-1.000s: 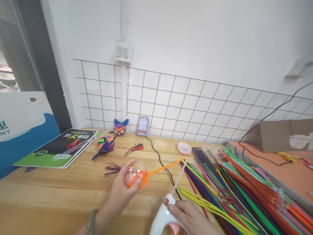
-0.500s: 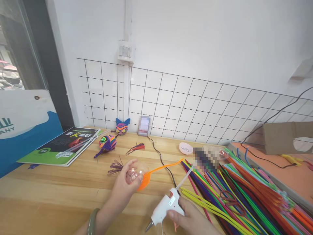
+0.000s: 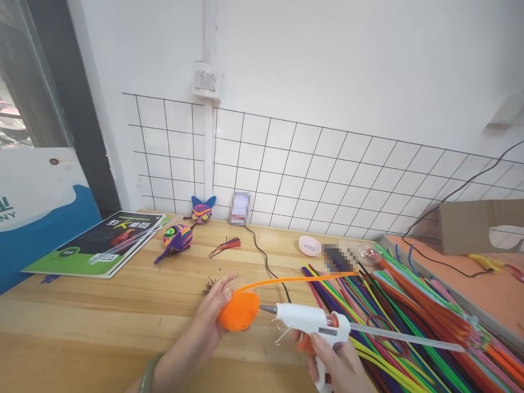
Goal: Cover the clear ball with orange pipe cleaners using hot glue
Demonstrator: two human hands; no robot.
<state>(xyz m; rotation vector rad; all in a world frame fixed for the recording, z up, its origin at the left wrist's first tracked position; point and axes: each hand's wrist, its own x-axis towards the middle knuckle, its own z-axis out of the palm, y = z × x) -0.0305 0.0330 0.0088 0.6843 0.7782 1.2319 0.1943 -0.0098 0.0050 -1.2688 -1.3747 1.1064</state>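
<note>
My left hand (image 3: 210,311) grips a ball whose near side is covered by a coiled orange pipe cleaner (image 3: 241,312); its clear shell is mostly hidden now. From the coil's top, a loose orange tail (image 3: 295,279) stretches right across the table. My right hand (image 3: 338,363) is wrapped round the handle of a white glue gun (image 3: 301,316), fingers at its orange trigger. The gun points left, its metal nozzle right beside the coil's right edge; whether they touch I cannot tell. A clear glue stick (image 3: 409,337) sticks out of the gun's back.
Bundles of coloured pipe cleaners (image 3: 434,305) cover the right side, with red-handled scissors (image 3: 387,335) among them. Behind are a pink bowl (image 3: 310,246) and a black cord (image 3: 262,254). Two striped ball figures (image 3: 178,238) and a magazine (image 3: 102,245) lie left.
My right hand has raised the glue gun and turned its nozzle from downward to leftward, up to the coil. My left hand has rotated the ball so the orange coil faces me.
</note>
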